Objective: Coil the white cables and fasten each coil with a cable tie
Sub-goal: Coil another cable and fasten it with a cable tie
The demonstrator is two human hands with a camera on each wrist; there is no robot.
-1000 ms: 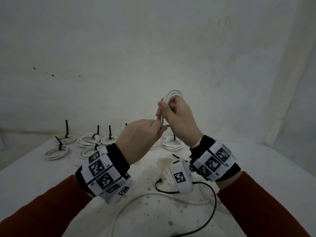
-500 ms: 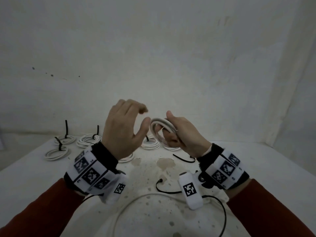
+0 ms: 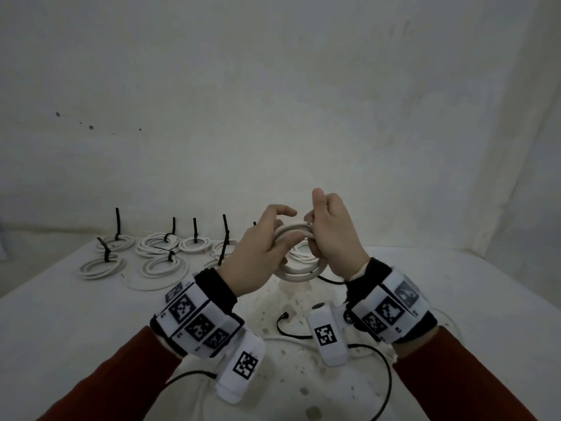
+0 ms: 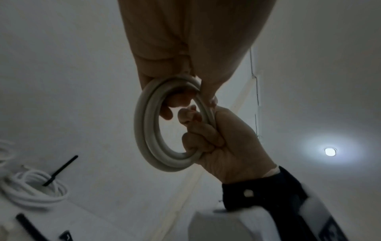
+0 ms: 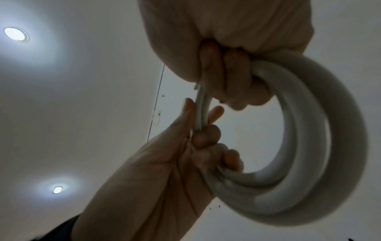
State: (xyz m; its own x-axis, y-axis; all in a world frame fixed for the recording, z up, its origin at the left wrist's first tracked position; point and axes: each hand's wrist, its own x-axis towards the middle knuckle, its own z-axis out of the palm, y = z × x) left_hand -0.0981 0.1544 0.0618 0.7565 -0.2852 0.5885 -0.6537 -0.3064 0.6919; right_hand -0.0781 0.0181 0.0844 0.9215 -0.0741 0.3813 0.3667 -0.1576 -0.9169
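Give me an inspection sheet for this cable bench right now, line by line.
Surface: white table, stained near the middle.
Job's things: untied white coil held in the air; tied coils lie far left.
Clutter: loose black cable tie behind the coil.
Grippers: left hand and right hand both grip the coil.
Cables: loose white cable; black wrist-camera leads.
Surroundings: plain white wall.

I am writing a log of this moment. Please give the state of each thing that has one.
white cable coil: wound, held in air, no tie
left hand: grips the coil
right hand: grips the coil
tied coils: fastened with black ties, lying on table
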